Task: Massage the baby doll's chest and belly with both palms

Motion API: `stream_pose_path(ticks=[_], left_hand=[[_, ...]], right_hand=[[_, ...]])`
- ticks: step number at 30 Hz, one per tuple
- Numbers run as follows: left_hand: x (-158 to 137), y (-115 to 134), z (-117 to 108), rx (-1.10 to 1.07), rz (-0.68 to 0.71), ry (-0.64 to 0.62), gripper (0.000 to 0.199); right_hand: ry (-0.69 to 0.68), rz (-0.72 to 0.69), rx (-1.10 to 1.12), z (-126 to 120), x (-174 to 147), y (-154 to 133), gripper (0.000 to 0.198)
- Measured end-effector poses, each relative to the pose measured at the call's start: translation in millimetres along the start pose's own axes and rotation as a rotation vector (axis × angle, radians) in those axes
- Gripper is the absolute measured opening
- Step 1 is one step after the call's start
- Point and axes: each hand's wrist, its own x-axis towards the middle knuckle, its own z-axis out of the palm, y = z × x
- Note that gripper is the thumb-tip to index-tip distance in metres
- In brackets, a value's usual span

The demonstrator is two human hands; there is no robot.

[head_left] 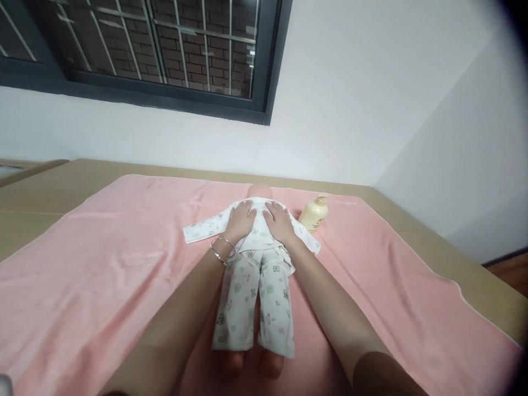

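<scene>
A baby doll point(259, 191) in white printed pajamas lies on a pink blanket point(124, 253), its head toward the wall and its feet toward me. Both sleeves of the pajama top point(260, 234) spread out sideways, and the pajama pants point(238, 308) cover the legs down to the feet. My left hand point(241, 220) rests flat on the left side of the upper body, with silver bangles at the wrist. On the right side lies my right hand point(279, 221), palm down with fingers stretched out. Neither hand grips anything.
A cream pump bottle point(314, 213) leans on the blanket beside the doll's right-hand sleeve. The blanket covers a tan surface point(416, 236), which meets a white wall point(330, 110). A dark-framed window point(165, 49) with bars sits above.
</scene>
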Motion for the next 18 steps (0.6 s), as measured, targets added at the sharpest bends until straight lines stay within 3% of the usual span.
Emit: stream_pose_path(ticks=[18], left_hand=[[-0.5, -2.1, 4.3, -0.001, 0.008, 0.026, 0.049]], right_hand=[[0.008, 0.002, 0.013, 0.4, -1.0, -0.3, 0.051]])
